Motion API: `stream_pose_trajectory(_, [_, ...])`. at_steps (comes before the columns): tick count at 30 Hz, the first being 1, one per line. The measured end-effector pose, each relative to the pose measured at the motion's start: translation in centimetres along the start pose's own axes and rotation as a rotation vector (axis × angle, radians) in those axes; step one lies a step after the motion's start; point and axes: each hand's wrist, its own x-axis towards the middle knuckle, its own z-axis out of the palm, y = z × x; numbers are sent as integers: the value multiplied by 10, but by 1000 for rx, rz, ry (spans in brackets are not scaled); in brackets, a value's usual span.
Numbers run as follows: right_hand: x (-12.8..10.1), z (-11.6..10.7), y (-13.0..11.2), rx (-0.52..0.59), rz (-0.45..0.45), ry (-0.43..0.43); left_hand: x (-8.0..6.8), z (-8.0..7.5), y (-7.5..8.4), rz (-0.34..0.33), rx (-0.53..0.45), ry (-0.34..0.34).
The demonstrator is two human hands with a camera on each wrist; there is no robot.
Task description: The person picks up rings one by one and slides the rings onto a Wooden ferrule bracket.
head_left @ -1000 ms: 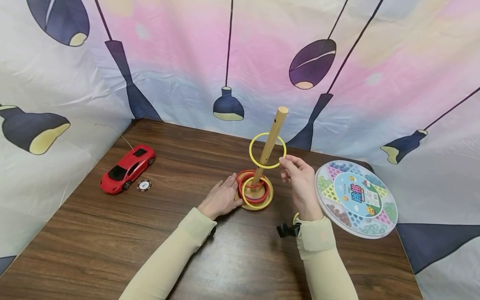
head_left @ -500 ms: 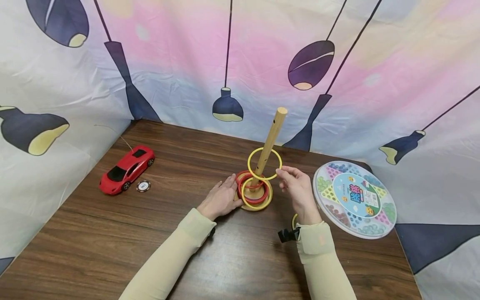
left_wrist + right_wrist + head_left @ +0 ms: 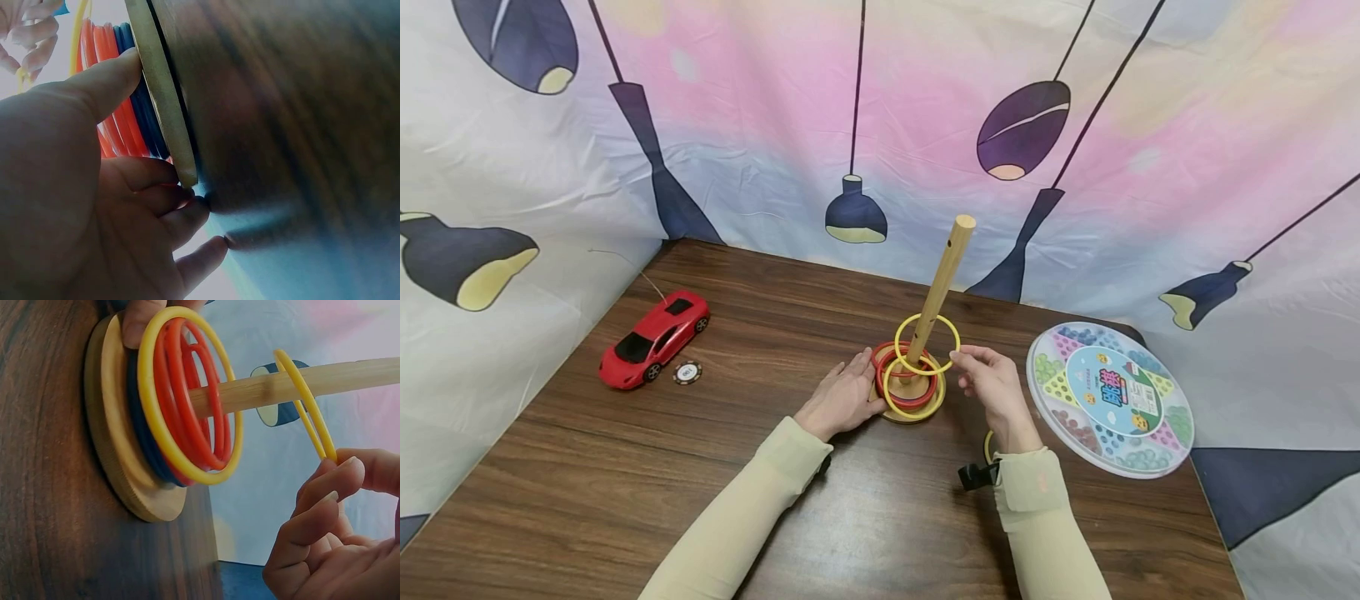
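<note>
A wooden post (image 3: 942, 287) stands upright on a round wooden base (image 3: 880, 408). Dark blue rings (image 3: 150, 453), several red rings (image 3: 181, 375) and a tilted yellow ring (image 3: 148, 400) lie stacked round its foot. My right hand (image 3: 996, 392) pinches another yellow ring (image 3: 957, 329) between thumb and fingers. That ring encircles the post, tilted, above the stack in the right wrist view. My left hand (image 3: 842, 396) rests flat at the base's left side, its thumb (image 3: 119, 78) pressing the rim and its other fingertips down by the table.
A red toy car (image 3: 655, 340) and a poker chip (image 3: 687, 372) lie at the left. On the right is a round Chinese checkers box (image 3: 1110, 400). Part of a yellow ring (image 3: 988, 446) shows beside my right cuff. A printed cloth (image 3: 760, 200) hangs behind the table (image 3: 587, 500).
My right hand has moved down, lowering the yellow ring along the post from about mid-height to just over the stack. My left hand has stayed at the base.
</note>
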Motion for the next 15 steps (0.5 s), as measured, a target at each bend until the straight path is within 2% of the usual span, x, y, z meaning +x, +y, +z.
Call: stream_pose_trajectory(15, [4,0,13,-88,27,-34,0,-1,1,-4,-19,-10])
